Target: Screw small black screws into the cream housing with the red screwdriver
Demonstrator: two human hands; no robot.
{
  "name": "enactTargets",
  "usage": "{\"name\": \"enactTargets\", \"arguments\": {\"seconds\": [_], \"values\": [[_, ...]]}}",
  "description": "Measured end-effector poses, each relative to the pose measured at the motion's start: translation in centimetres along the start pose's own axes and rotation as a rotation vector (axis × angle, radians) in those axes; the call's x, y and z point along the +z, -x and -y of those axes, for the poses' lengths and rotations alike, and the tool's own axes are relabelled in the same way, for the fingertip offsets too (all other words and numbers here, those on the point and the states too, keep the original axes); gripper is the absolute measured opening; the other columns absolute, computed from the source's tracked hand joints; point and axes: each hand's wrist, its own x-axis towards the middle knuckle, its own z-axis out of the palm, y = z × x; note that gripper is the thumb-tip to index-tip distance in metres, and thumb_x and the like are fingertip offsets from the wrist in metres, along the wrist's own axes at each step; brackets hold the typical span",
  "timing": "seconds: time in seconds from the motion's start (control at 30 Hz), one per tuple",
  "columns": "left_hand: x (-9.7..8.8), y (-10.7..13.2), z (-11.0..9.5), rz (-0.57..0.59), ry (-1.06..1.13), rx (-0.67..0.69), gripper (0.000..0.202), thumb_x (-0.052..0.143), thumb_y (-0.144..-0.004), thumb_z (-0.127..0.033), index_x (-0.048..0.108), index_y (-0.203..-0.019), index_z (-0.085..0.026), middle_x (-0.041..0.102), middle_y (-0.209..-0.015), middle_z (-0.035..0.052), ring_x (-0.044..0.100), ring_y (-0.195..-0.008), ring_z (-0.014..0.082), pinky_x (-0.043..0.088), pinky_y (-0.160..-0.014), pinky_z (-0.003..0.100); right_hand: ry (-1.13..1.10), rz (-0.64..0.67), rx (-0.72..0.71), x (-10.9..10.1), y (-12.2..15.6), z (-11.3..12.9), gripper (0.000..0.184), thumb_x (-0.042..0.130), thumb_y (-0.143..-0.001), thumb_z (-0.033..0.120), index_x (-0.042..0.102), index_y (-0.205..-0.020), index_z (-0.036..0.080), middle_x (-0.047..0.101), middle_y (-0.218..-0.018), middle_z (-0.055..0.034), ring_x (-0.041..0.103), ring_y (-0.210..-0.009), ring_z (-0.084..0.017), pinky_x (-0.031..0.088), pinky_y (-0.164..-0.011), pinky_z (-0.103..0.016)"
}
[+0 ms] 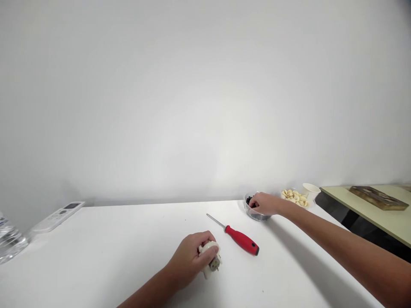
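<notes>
My left hand [196, 258] is closed around a white plastic fitting [209, 246] with a grey block and small metal pins at its lower end, held just over the white table. My right hand [263, 203] reaches into a clear round bowl [257, 216] of small black pieces [248, 199], probably screws. Its fingers are curled down among them, and the fingertips are partly hidden. Between the hands lies a screwdriver [241, 240] with a red handle, its shaft pointing to the back left.
Right of the bowl stand a container of pale, curved pieces [294, 196] and a white paper cup [311, 190]. At left are a white remote control [59, 217] and a clear bottle [11, 241]. A lower, yellowish table [375, 214] bears a flat brown box [379, 197]. A wall rises behind.
</notes>
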Motion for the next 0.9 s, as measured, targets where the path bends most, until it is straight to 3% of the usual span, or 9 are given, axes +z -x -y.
{"name": "enactTargets", "arguments": {"seconds": [0.33,0.57,0.9], "values": [[-0.2,-0.2,-0.2,0.014,0.051,-0.033,0.026,0.052,-0.100,-0.036,0.064,-0.085,-0.018,0.068,-0.077,0.0000,0.061,-0.073,0.0164,0.043,-0.067,0.024,-0.094,0.050,0.068,-0.6,-0.6,0.1,0.031,0.066,-0.101,0.036,0.066,-0.127,0.018,0.067,-0.129,-0.0089,0.069,-0.107,-0.025,0.059,-0.090,-0.045],[-0.3,-0.1,-0.2,0.015,0.058,-0.038,0.027,0.053,-0.099,-0.038,0.064,-0.084,-0.017,0.068,-0.077,0.0002,0.061,-0.072,0.0166,0.044,-0.066,0.024,-0.124,0.184,0.076,-1.5,-0.2,0.3,0.032,0.067,-0.101,0.035,0.064,-0.128,0.017,0.067,-0.126,-0.0093,0.070,-0.103,-0.024,0.060,-0.087,-0.044],[-0.2,-0.1,-0.1,-0.007,0.175,-0.062,0.034,0.053,-0.099,-0.045,0.060,-0.080,-0.018,0.064,-0.075,0.0010,0.059,-0.072,0.0177,0.043,-0.068,0.027,-0.083,0.206,0.038,-0.4,0.2,1.7,0.031,0.067,-0.101,0.034,0.065,-0.126,0.017,0.068,-0.124,-0.0088,0.071,-0.100,-0.023,0.061,-0.084,-0.042]]}}
